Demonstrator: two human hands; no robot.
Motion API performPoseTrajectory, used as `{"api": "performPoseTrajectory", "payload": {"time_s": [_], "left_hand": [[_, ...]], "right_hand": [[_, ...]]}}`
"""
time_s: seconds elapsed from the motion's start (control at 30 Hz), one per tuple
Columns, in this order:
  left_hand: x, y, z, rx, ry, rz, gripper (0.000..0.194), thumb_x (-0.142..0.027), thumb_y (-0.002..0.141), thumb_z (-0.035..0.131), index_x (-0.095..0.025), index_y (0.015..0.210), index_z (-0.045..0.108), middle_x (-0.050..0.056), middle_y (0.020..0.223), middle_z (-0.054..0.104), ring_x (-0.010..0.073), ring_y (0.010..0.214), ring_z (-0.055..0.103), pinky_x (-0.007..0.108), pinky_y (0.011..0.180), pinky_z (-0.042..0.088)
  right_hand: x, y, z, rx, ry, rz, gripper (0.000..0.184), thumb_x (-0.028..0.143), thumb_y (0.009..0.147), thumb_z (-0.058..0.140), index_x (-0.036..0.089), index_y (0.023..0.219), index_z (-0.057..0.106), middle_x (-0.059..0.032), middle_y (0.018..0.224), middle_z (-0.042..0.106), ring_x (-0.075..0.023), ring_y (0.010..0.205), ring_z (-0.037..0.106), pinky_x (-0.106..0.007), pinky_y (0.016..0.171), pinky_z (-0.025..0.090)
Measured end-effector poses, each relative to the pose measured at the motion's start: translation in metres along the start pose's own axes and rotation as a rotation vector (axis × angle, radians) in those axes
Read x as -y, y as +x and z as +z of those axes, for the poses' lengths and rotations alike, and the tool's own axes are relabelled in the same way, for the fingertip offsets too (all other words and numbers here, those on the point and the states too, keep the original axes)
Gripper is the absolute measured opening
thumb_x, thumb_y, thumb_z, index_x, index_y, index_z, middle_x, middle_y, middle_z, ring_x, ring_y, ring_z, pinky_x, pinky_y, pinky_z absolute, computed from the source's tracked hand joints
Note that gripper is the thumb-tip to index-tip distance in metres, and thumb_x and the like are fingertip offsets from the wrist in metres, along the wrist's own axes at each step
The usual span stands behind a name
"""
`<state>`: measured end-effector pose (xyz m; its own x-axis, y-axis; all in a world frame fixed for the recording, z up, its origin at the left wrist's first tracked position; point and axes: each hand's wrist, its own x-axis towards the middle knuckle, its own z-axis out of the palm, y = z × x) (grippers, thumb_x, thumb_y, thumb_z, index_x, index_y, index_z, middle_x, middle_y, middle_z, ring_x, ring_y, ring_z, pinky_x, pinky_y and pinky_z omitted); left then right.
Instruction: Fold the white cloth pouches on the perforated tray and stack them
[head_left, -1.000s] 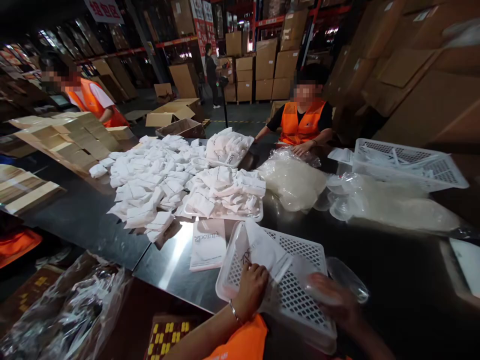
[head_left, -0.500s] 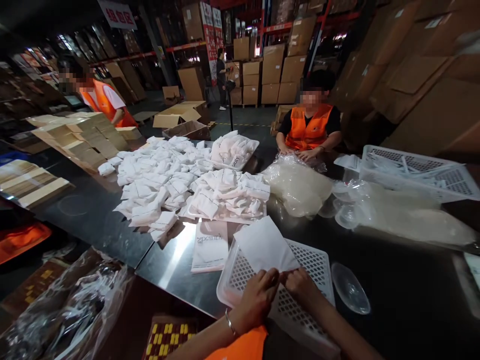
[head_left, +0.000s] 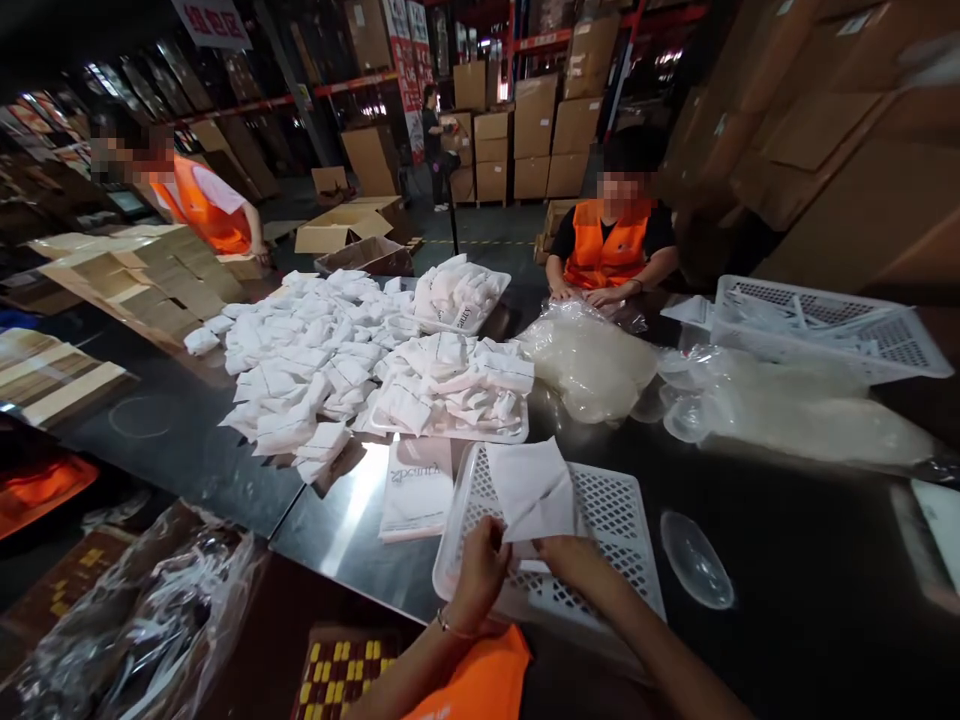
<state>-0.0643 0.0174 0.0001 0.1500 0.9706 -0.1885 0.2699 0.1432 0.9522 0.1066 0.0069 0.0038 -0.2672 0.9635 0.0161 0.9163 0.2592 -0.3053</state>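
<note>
My left hand (head_left: 480, 570) and my right hand (head_left: 564, 556) both pinch the lower edge of a white paper bag (head_left: 531, 488), held upright over a white perforated plastic basket (head_left: 622, 520) at the table's near edge. The left hand grips the bag's left corner, the right hand its right side. A bracelet circles my left wrist. A clear plastic dome (head_left: 696, 560) lies on the dark table just right of the basket. A flat printed white bag (head_left: 417, 488) lies left of the basket.
A heap of folded white bags (head_left: 315, 360) and a filled tray (head_left: 450, 395) cover the table's middle. Clear plastic bags (head_left: 592, 360) and another basket (head_left: 825, 325) lie right. Two people in orange vests work at the far side. Cardboard boxes stand behind.
A second ago my left hand pressed the bag in the basket while the right hand moved in. Both hands have since lifted the bag upright and shifted slightly left.
</note>
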Motion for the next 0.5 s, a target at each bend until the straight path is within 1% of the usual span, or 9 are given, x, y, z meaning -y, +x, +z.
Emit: {"api": "performPoseTrajectory", "payload": {"time_s": [0.03,0.07,0.1,0.17,0.2,0.27,0.37,0.5], "left_hand": [[-0.001,0.001,-0.002,0.028,-0.08,-0.11,0.013,-0.025,0.067,0.063,-0.017,0.069,0.053,-0.002,0.063,0.051,0.0134,0.057,0.049,0.027,0.055,0.047],[-0.003,0.002,-0.004,0.056,-0.156,-0.199,0.023,-0.034,0.066,0.066,-0.018,0.064,0.05,-0.003,0.058,0.048,0.0122,0.051,0.047,0.026,0.049,0.044],[-0.006,0.003,-0.005,0.074,-0.218,-0.259,0.031,-0.043,0.063,0.067,-0.018,0.062,0.049,-0.003,0.056,0.047,0.0113,0.049,0.045,0.026,0.047,0.043],[-0.013,0.004,-0.007,0.085,-0.306,-0.313,0.042,-0.055,0.058,0.068,-0.018,0.062,0.05,-0.004,0.055,0.046,0.0098,0.048,0.044,0.026,0.049,0.045],[-0.016,0.004,-0.008,0.089,-0.35,-0.34,0.046,-0.058,0.055,0.069,-0.017,0.062,0.049,-0.005,0.054,0.044,0.0089,0.048,0.043,0.026,0.051,0.046],[-0.02,0.005,-0.008,0.098,-0.42,-0.381,0.05,-0.06,0.049,0.072,-0.017,0.059,0.048,-0.007,0.05,0.04,0.0071,0.047,0.04,0.025,0.052,0.044],[-0.024,0.006,-0.007,0.107,-0.486,-0.4,0.053,-0.058,0.043,0.075,-0.017,0.056,0.045,-0.007,0.047,0.039,0.0058,0.045,0.038,0.022,0.049,0.038],[-0.023,0.006,-0.005,0.092,-0.541,-0.378,0.049,-0.054,0.047,0.076,-0.016,0.058,0.046,-0.006,0.05,0.043,0.0061,0.048,0.041,0.021,0.051,0.035]], "right_hand": [[0.007,-0.005,0.002,-0.003,-0.012,0.001,0.016,0.023,0.09,0.05,0.017,0.085,0.063,-0.0023,0.073,0.062,-0.0142,0.066,0.058,-0.028,0.062,0.047],[0.015,-0.01,0.003,-0.034,-0.017,-0.012,0.017,0.019,0.09,0.047,0.018,0.086,0.064,-0.003,0.073,0.063,-0.016,0.068,0.059,-0.028,0.062,0.046],[0.022,-0.014,0.003,-0.087,-0.013,-0.037,0.019,0.017,0.09,0.046,0.02,0.091,0.064,-0.0038,0.078,0.064,-0.0178,0.073,0.06,-0.03,0.064,0.046],[0.034,-0.017,0.0,-0.22,0.011,-0.104,0.022,0.016,0.091,0.044,0.021,0.1,0.063,-0.004,0.089,0.066,-0.0188,0.082,0.06,-0.031,0.069,0.045],[0.038,-0.017,-0.003,-0.292,0.033,-0.131,0.021,0.016,0.091,0.043,0.021,0.1,0.062,-0.0039,0.091,0.066,-0.018,0.083,0.06,-0.031,0.07,0.044],[0.044,-0.014,-0.01,-0.394,0.08,-0.163,0.02,0.019,0.093,0.043,0.02,0.092,0.063,-0.0031,0.087,0.065,-0.0161,0.079,0.058,-0.03,0.069,0.042],[0.05,-0.008,-0.017,-0.455,0.111,-0.199,0.02,0.021,0.093,0.044,0.02,0.084,0.062,-0.002,0.079,0.061,-0.0154,0.075,0.053,-0.029,0.067,0.04],[0.055,-0.006,-0.018,-0.481,0.061,-0.228,0.023,0.016,0.093,0.041,0.019,0.078,0.059,-0.0019,0.075,0.057,-0.0162,0.072,0.05,-0.03,0.065,0.036]]}}
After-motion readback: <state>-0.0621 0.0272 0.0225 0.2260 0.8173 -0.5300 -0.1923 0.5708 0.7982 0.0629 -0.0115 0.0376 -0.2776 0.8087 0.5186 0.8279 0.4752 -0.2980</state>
